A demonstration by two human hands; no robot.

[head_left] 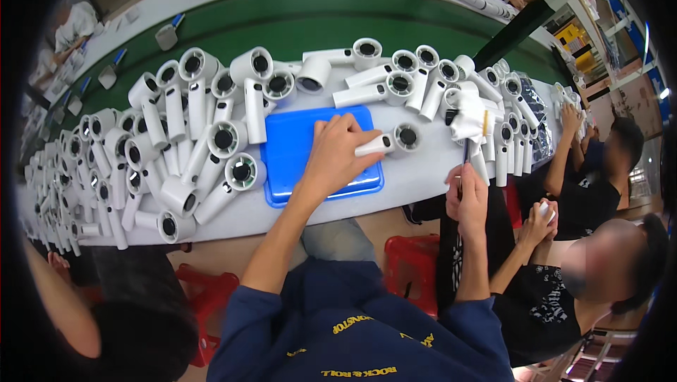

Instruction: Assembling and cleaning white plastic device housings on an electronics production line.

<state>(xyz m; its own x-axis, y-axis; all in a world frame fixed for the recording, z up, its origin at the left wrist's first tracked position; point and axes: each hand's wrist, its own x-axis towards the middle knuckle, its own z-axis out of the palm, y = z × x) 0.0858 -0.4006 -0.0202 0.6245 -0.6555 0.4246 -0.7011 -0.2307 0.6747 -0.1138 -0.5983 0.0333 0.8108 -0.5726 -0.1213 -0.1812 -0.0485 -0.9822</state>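
Over the blue tray (pixel 285 163) my left hand (pixel 337 148) grips the handle of a white handheld fan (pixel 407 138). Its round head with a dark centre points right, beyond the tray's edge. My right hand (pixel 467 195) is closed around the thin dark handle of a cloth-headed stick (pixel 468 119). White cloth is bunched at the top of this stick, with a yellowish band around it. The stick stands upright, to the right of the fan and apart from it. Several similar white fans (pixel 226 138) lie crowded left of the tray.
More white fans (pixel 400 84) lie behind and to the right of the tray. Behind the table runs a green conveyor belt (pixel 233 26), crossed by a dark post (pixel 515 33) at right. Co-workers sit on both sides; one's hands (pixel 541 223) are close on my right. Red stools (pixel 412 269) stand below.
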